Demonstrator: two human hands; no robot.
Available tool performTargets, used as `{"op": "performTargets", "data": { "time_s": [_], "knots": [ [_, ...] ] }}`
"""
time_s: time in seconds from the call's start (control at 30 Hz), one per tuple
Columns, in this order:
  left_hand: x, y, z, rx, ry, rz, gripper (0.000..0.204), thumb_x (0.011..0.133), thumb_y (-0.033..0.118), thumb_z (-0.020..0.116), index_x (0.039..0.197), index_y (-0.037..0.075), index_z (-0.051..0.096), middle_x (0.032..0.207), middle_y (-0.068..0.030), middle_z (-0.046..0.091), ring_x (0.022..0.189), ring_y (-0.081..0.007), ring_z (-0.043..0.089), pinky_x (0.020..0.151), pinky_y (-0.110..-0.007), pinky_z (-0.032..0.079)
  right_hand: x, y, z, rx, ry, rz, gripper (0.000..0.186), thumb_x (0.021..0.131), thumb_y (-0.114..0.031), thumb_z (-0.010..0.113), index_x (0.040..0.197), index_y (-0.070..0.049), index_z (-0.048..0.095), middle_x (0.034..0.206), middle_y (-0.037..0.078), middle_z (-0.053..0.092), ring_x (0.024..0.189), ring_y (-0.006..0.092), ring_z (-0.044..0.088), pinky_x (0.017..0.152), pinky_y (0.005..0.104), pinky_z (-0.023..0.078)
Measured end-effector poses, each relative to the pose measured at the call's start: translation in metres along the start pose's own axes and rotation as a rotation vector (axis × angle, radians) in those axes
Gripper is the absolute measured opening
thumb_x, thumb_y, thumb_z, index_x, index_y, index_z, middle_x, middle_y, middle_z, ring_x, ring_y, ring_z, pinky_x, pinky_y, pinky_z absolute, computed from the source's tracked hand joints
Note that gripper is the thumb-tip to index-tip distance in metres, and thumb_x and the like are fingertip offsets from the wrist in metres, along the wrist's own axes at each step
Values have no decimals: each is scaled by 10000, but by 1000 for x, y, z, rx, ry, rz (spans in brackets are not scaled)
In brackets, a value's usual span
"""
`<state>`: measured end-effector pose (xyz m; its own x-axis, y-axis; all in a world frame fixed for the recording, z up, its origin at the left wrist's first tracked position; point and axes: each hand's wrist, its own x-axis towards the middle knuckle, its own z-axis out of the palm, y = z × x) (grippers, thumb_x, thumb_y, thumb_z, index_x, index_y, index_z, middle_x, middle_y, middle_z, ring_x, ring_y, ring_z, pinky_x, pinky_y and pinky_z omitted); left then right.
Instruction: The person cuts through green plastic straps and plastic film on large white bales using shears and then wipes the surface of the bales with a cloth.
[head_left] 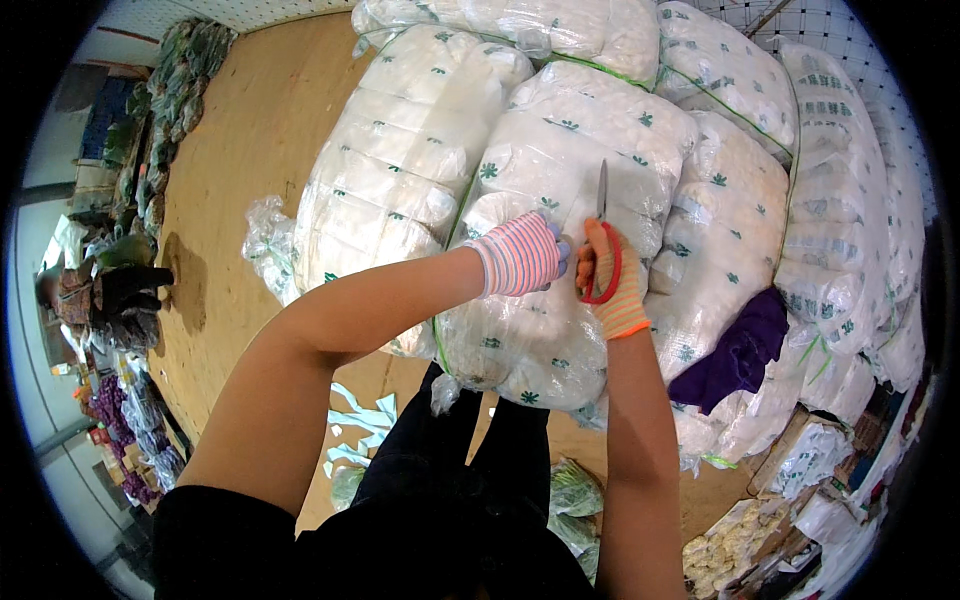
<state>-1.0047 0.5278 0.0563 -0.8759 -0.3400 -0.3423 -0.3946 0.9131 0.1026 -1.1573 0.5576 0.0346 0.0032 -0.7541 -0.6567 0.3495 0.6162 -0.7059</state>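
My left hand (518,254), in a pink and blue striped glove, is closed over the middle wrapped bundle (575,125). Whatever its curled fingers pinch is hidden. Just right of it, my right hand (622,300), in an orange and green striped glove, holds red-handled scissors (603,190). Their blades look closed and point away from me, above the bundle. Clear plastic printed with small green marks covers this pale, soft-looking bundle. A similar bundle (375,170) lies against its left side, and another (725,220) against its right.
More wrapped bundles (835,200) are piled right and behind, some tied with green cord (720,100). Purple cloth (735,350) lies at the right. Pale blue scraps (365,420) and green packages (575,490) lie near my legs. A person (95,295) is at the far left, across the tan floor (240,180).
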Motion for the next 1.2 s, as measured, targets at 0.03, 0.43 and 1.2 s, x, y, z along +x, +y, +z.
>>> {"op": "performTargets", "data": {
  "time_s": [0.03,0.43,1.2],
  "knots": [
    [0,-1,0,9,-24,5,279,796,372,528,847,112,616,844,-46,548,759,-230,559,656,-381,441,2,-9,0,6,-2,-11,291,798,-337,631,741,-87,492,556,16,466,386,115,428,348,252,332],
    [19,-43,-16,74,-3,-6,214,798,310,506,787,122,607,778,-28,550,766,-214,547,637,-362,422,-11,-1,-2,124,-219,185,350,827,-415,549,772,-74,492,534,52,473,392,168,446,368,300,357],
    [48,-94,-19,171,130,23,152,805,245,472,790,138,578,780,-9,529,771,-196,522,675,-337,397,54,-19,9,208,-176,68,430,767,-470,620,755,-63,483,496,31,446,368,162,428,342,300,344]
  ]
}}
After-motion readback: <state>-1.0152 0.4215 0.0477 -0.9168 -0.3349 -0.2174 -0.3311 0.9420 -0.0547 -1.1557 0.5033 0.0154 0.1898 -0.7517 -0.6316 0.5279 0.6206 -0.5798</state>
